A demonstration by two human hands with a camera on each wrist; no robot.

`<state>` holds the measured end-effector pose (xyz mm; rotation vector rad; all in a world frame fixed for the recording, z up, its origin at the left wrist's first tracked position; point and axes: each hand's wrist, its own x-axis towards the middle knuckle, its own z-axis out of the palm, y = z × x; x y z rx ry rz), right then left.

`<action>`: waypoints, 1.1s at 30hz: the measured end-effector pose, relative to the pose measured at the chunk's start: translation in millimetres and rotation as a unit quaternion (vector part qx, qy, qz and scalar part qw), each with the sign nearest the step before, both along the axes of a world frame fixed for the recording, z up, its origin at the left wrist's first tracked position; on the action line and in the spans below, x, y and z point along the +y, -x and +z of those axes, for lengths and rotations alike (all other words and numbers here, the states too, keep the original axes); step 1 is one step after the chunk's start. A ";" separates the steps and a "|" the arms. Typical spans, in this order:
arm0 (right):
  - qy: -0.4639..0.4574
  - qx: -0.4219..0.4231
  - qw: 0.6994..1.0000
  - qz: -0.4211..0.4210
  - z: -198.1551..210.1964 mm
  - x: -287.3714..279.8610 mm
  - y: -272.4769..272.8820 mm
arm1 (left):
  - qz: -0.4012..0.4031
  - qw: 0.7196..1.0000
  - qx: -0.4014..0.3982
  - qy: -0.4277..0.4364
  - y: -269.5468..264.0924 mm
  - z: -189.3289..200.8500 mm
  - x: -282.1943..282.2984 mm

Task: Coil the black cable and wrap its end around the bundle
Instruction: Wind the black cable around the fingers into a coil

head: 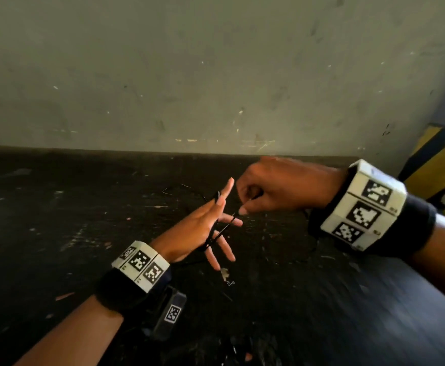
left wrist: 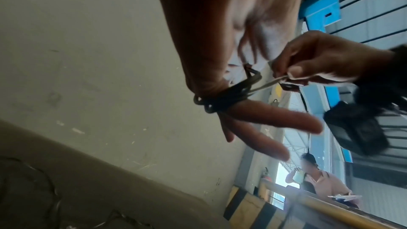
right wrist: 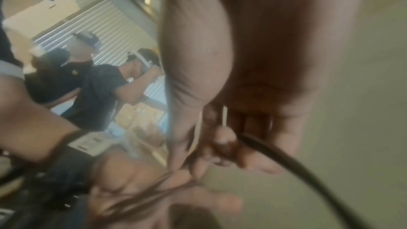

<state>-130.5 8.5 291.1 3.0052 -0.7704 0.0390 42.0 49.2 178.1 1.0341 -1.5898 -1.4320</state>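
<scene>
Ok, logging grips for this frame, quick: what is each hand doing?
Left hand: fingers straight and spread, black cable looped around them.
Right hand: pinches the cable's free strand.

I wear a black wristband [head: 115, 289] with white, black-patterned marker blocks [head: 141, 265] on my left wrist, and a matching band [head: 411, 225] on my right.
</scene>
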 end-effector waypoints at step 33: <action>-0.286 -0.106 0.951 -0.059 -91.8 17.5 -23.2 | 0.129 0.968 0.205 0.074 -19.7 42.8 -33.1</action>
